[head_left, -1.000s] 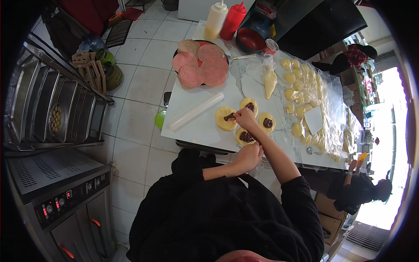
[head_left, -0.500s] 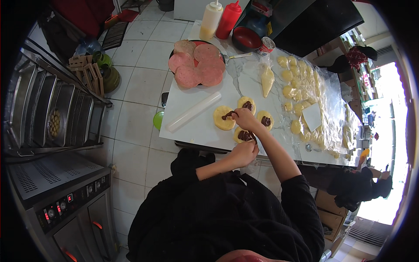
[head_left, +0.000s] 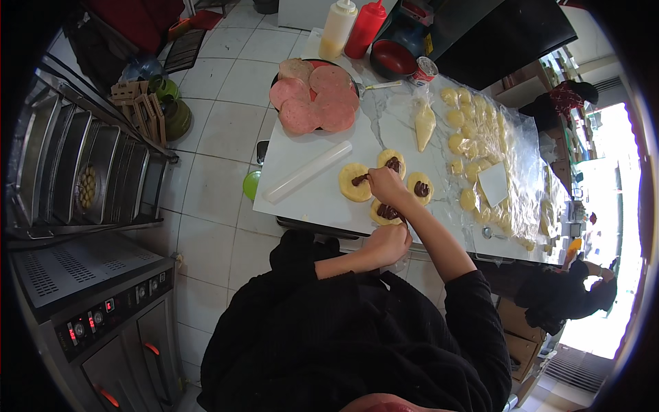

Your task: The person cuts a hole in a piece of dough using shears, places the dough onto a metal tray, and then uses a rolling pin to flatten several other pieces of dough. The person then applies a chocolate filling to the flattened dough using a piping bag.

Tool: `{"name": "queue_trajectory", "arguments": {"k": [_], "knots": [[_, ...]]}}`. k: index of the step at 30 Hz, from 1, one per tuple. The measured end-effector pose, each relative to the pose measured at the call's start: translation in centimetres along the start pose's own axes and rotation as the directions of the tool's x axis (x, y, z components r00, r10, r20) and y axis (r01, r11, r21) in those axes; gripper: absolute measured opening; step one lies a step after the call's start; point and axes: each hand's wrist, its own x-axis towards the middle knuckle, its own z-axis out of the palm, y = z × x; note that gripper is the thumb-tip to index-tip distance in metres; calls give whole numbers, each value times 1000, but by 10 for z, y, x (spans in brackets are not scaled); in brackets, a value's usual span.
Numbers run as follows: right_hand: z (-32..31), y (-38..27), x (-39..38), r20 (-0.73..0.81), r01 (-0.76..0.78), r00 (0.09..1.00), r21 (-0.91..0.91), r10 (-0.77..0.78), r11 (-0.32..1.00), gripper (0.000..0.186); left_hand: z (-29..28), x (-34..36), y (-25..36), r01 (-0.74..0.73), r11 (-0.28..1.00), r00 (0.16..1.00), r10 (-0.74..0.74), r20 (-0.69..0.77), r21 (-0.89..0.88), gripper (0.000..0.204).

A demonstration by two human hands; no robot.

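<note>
My right hand (head_left: 386, 184) reaches over a group of flat, round yellow dough pieces, its fingers pinched together at a strip of dark brown filling (head_left: 359, 180) on the leftmost dough round (head_left: 351, 190). Brown filling also lies on the back dough round (head_left: 388, 156), on the right dough round (head_left: 427, 194) and on the front dough round (head_left: 376, 217). Near the table's front edge my left hand (head_left: 388, 245) is closed. Clear plastic shows just below it and something dark by its fingertips, but its grip is hidden.
A clear rolling pin (head_left: 309, 172) lies left of the dough. Behind are a pan of pink meat slices (head_left: 316, 96), two squeeze bottles (head_left: 350, 31) and a yellow-filled piping bag (head_left: 425, 127). Dough balls under plastic (head_left: 480, 137) cover the right side. An oven (head_left: 103, 302) stands left.
The view has shifted slightly. My right hand stays at the leftmost dough round, and less of the brown strip shows beyond its fingertips. My left hand remains closed near the table edge.
</note>
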Motion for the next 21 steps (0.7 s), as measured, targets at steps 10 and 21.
{"name": "queue_trajectory", "arguments": {"k": [10,21], "knots": [[2,-3,-2,50,67,997,-78,-63,995,22,4,-2,3,-1,1000,1000,1,16,-8,21],[-46,33,-52,168,-239,971,711,170,661,22,-7,10,-5,-62,989,920,109,376,-135,24]]}}
